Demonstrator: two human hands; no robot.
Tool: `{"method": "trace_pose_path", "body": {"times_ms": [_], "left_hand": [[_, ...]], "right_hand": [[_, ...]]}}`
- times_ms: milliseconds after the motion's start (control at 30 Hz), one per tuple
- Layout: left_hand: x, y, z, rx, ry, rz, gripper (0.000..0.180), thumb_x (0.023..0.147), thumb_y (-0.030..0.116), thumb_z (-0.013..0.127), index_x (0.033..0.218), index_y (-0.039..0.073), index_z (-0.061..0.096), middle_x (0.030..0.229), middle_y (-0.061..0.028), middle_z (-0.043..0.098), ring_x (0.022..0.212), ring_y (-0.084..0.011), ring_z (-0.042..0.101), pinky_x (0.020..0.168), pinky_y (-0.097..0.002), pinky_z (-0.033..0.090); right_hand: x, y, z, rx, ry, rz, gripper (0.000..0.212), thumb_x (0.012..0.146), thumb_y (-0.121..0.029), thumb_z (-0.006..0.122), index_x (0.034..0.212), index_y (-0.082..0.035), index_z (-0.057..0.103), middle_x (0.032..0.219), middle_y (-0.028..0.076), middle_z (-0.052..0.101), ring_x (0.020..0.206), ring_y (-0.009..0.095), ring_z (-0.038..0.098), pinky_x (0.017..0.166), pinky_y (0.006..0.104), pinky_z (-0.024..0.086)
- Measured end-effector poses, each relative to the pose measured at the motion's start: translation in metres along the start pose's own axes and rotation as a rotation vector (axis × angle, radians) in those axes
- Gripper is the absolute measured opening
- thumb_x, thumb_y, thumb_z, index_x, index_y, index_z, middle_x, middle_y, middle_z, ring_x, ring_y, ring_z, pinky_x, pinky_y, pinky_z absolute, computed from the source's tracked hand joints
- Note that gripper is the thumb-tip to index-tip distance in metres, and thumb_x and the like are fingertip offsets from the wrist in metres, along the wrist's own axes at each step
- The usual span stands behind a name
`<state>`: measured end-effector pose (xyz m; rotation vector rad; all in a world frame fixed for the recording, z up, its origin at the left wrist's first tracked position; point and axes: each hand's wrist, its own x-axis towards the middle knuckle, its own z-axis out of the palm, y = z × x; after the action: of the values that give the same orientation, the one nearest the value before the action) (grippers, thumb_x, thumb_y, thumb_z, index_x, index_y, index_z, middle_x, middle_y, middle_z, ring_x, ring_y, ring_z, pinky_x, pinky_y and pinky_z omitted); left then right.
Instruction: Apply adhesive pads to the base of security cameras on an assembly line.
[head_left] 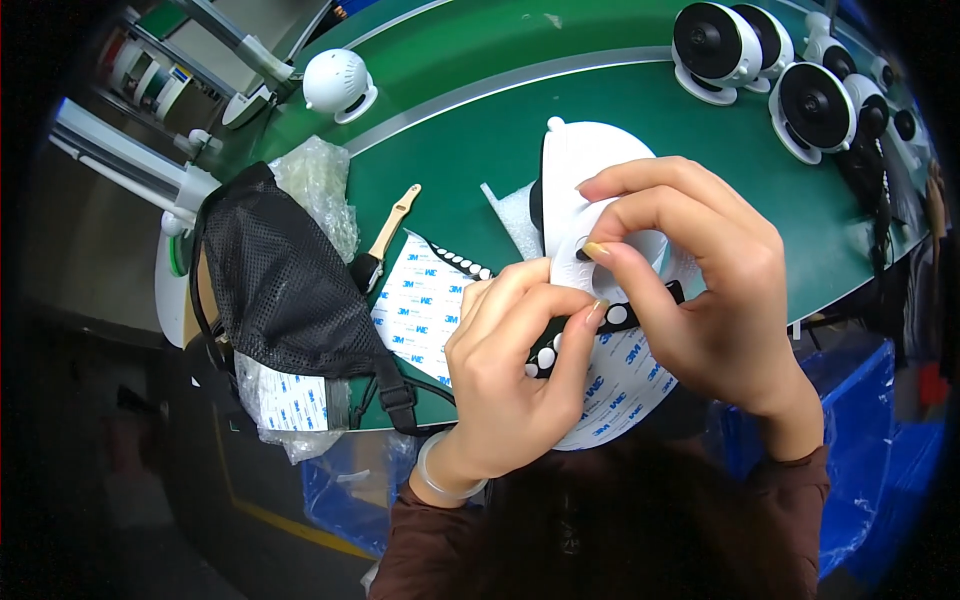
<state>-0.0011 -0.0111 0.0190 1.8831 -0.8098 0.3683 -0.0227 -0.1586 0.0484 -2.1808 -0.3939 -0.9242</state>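
Note:
A white round-bodied device (590,150) with a black front rim lies tilted between my hands. My right hand (710,270) is closed, its thumb and index finger pinching a small black round pad (583,250) against the white stand part of the device. My left hand (515,365) is closed too, thumb and fingers on a black strip (618,316) with white round dots. Below the strip is a white backing sheet (615,390) with blue print. Another such sheet (412,305) lies left of my left hand, with a dotted black strip (460,262) along its edge.
A black mesh bag (285,280) stands at left beside bubble wrap (320,195). A wooden-handled brush (397,222) lies near it. White foam (515,220) sits behind the device. Several white devices with black fronts (712,45) stand far right; one white device (337,84) stands far left.

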Motion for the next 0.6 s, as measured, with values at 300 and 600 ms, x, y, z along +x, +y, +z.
{"method": "trace_pose_path", "body": {"times_ms": [300, 600], "left_hand": [[0.0022, -0.0031, 0.0002, 0.014, 0.018, 0.035, 0.008, 0.069, 0.003, 0.067, 0.074, 0.004, 0.061, 0.081, -0.0092, 0.06, 0.068, -0.0238, 0.053, 0.064, -0.0288, 0.039], [0.0022, -0.0039, 0.0002, 0.012, 0.018, 0.05, 0.009, 0.068, 0.002, 0.067, 0.074, 0.004, 0.061, 0.08, -0.0095, 0.06, 0.068, -0.0241, 0.053, 0.063, -0.0292, 0.039]], "right_hand": [[0.0023, 0.0022, 0.0016, 0.029, 0.017, 0.017, 0.011, 0.066, 0.008, 0.062, 0.073, 0.0, 0.058, 0.089, 0.011, 0.063, 0.077, 0.02, 0.061, 0.065, 0.0253, 0.047], [0.0006, 0.001, 0.0034, -0.01, 0.032, -0.005, 0.011, 0.065, 0.009, 0.061, 0.071, 0.001, 0.057, 0.087, 0.012, 0.063, 0.078, 0.02, 0.061, 0.066, 0.0255, 0.047]]}}
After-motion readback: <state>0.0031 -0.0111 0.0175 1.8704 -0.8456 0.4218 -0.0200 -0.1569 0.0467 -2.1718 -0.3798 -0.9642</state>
